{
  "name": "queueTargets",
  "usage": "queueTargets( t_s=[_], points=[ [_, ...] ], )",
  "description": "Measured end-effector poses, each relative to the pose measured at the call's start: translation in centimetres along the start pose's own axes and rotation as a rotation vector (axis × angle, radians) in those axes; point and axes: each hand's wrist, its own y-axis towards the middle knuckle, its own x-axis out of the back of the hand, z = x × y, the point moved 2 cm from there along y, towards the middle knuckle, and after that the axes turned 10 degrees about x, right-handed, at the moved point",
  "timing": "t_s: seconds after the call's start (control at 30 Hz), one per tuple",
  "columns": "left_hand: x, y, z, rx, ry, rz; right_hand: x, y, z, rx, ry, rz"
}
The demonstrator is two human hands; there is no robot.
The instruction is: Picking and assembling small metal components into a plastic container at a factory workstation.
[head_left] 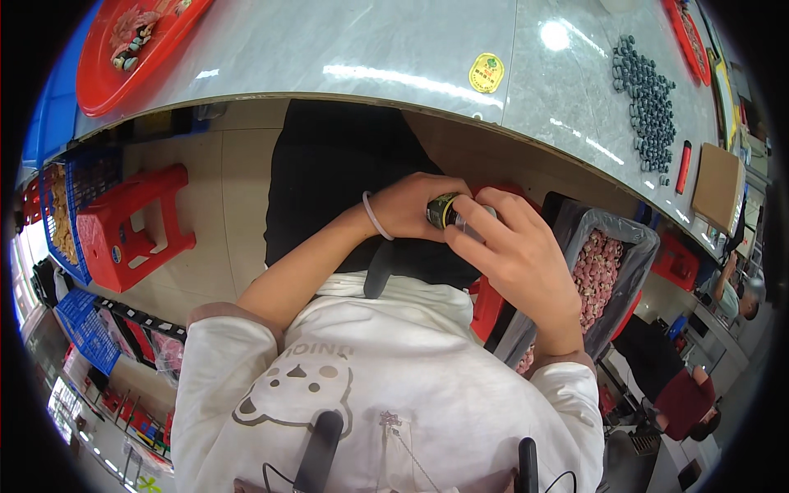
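Two hands: both are meeting over the lap, below the table edge.
Table [370,49]: its grey marbled top is curving across the upper picture; the far side is running out of frame.
Lined crate [612,234]: it is sitting by the right knee, holding pinkish pieces too small to make out; the right forearm is covering its lower part.
Red stool [136,226]: it is standing well apart at the left, with bare floor lying between it and the lap.
Right hand [514,246]: its fingers are curling over a silvery part, mostly hiding it; what the part is I cannot tell.
Left hand [407,205]: it is closing around the small cylinder, a bracelet sitting at the wrist.
Small dark cylinder with yellow band [444,211]: it is showing only between the two hands, its ends covered.
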Motion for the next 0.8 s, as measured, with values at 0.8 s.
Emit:
queueTargets(
  t_s=[0.8],
  points=[
    [-0.1,0.4,0.8,0.026,0.065,0.010,-1.5,-1.7,-0.5,-0.467,0.235,-0.049]
  ],
)
